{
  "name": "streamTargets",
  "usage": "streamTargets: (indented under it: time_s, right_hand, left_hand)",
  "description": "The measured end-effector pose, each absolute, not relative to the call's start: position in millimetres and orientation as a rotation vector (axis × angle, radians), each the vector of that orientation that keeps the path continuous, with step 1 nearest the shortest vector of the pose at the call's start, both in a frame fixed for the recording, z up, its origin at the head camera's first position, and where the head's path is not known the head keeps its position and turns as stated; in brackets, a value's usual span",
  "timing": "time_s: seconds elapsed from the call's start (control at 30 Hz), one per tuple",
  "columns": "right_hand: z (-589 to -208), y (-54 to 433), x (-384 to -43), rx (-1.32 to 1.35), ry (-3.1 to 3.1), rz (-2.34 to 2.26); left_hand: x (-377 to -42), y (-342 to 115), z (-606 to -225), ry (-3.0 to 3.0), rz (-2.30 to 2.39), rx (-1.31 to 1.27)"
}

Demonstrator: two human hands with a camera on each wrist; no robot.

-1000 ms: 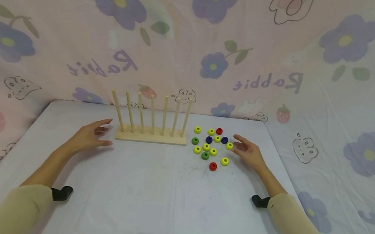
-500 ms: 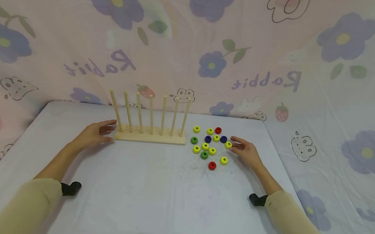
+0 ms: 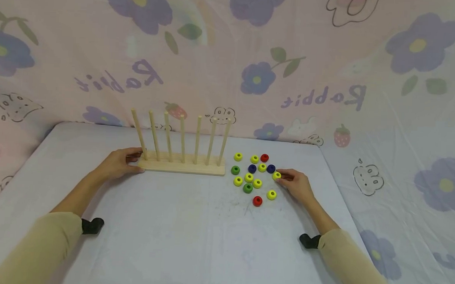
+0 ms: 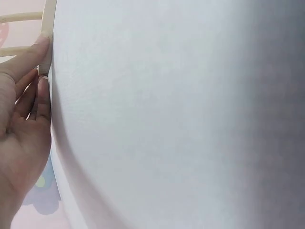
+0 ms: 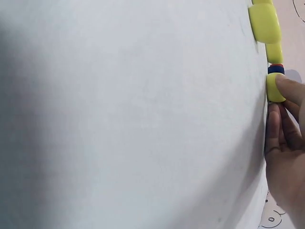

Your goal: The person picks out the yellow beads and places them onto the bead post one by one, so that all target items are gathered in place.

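A wooden peg rack (image 3: 184,169) with a row of several upright bare dowels stands on the white table. My left hand (image 3: 119,163) grips the left end of its base, thumb on the front and fingers at the end and behind. In the left wrist view the thumb of the left hand (image 4: 21,129) lies along the base edge (image 4: 47,24). Right of the rack, my right hand (image 3: 299,186) pinches a yellow bead (image 3: 276,176) at the right side of a bead group. The right wrist view has thumb and fingertips on that yellow bead (image 5: 274,88), low at the table.
Several other round beads lie loose between rack and right hand: yellow (image 3: 272,194), red (image 3: 257,201), green (image 3: 247,188) and dark blue (image 3: 252,168). A patterned cloth (image 3: 215,65) hangs behind the table. A black mount (image 3: 93,226) sits at each wrist.
My left hand has moved right and taken hold of the rack's end. My right hand has moved slightly left, its fingers closing around the yellow bead.
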State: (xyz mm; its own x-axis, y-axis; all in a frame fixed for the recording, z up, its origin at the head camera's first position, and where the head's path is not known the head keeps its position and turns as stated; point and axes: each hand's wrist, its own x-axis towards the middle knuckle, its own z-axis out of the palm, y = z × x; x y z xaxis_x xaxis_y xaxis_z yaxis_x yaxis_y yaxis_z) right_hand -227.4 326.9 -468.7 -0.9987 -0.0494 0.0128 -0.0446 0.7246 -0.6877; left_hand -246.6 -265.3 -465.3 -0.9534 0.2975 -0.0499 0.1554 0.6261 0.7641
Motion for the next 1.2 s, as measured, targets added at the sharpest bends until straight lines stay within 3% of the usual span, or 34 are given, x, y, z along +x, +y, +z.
streamTargets:
  time_s: [0.6,1.2]
  right_hand:
    - [-466,333,-231,-0.215,2.974,-1.173]
    - [-421,307,-239,-0.402,2.981,-1.253]
  left_hand:
    - [-252,-263,-463,2.683,1.192,0.376]
    - [-258,-263,-463,2.671,1.166,0.348]
